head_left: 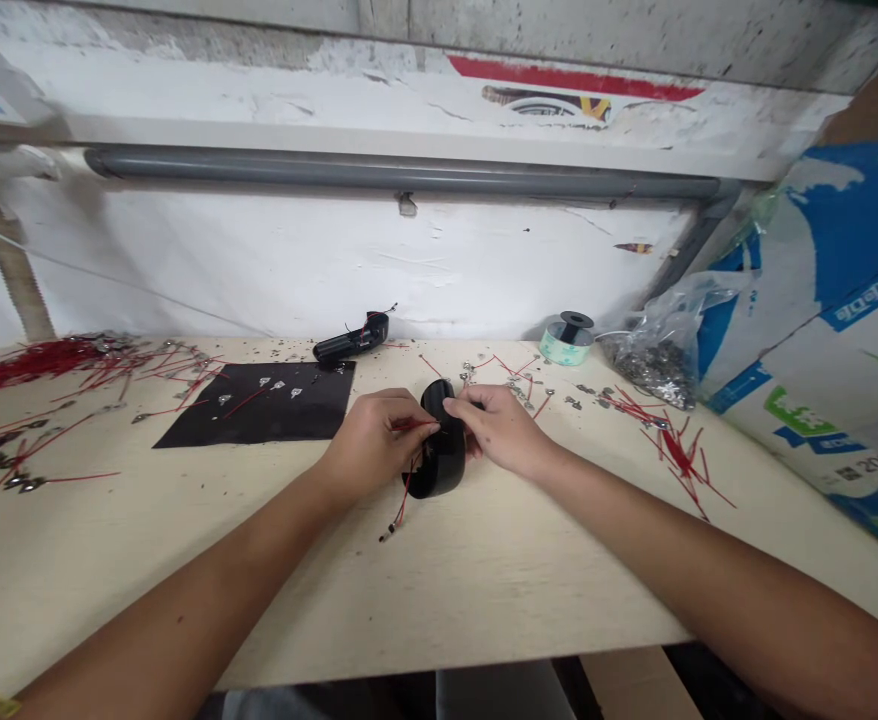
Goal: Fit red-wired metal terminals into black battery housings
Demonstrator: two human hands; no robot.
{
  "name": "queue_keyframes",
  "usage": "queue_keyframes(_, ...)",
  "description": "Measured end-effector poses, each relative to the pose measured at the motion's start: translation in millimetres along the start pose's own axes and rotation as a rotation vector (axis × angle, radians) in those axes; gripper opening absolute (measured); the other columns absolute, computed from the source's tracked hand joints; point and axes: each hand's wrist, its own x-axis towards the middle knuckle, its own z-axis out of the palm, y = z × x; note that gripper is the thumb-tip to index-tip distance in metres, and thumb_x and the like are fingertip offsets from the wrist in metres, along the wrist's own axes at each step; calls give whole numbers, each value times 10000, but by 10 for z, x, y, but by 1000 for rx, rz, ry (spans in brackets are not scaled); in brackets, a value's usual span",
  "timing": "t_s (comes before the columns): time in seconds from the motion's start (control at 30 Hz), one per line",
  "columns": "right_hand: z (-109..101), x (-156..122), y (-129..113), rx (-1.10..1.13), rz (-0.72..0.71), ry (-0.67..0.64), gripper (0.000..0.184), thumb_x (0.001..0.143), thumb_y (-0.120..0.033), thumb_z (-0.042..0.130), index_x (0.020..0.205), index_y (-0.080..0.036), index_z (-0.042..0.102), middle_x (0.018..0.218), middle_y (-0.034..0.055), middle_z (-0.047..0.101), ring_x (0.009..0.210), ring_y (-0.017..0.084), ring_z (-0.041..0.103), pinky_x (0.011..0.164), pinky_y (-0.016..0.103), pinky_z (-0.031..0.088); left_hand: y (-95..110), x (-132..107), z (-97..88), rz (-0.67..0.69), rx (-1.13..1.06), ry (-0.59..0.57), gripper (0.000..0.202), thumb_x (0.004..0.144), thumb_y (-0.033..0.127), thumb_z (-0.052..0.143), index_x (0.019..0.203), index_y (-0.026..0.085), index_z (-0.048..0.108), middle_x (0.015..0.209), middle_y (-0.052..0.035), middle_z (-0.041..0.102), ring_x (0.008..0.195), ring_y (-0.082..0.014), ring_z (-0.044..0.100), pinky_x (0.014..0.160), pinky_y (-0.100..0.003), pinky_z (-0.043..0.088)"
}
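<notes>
A glossy black plastic housing (439, 470) stands in front of me on the table between my hands. My right hand (503, 425) grips its upper part from the right, thumb on the near face. On the left side, my left hand (379, 435) pinches a red wire (415, 425) against the housing, with fingers closed. Thin red and black leads (401, 510) hang from the housing's lower left, ending in small metal tips on the tabletop. Where the pinched wire's far end goes is hidden by the fingers and housing.
Another black housing (353, 342) lies behind a black mat (259, 405) with small metal contacts on it. Red wires (41, 365) are heaped left, more (683, 455) lie right. A tape roll (565, 345), a spool (578, 320), a bag of metal parts (656, 360) and a printed carton (821, 350) stand right.
</notes>
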Motion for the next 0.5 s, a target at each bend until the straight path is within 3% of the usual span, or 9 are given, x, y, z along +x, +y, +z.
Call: queue_keyframes(0.5, 16, -13, 21, -11, 2, -10, 261, 833, -339, 621, 651, -165, 553, 533, -30, 502, 460, 102, 511, 384, 196, 484, 86, -13, -54, 54, 94, -58, 174, 848, 105, 597, 689, 159, 643, 709, -9, 581, 668, -123, 544, 620, -260, 408)
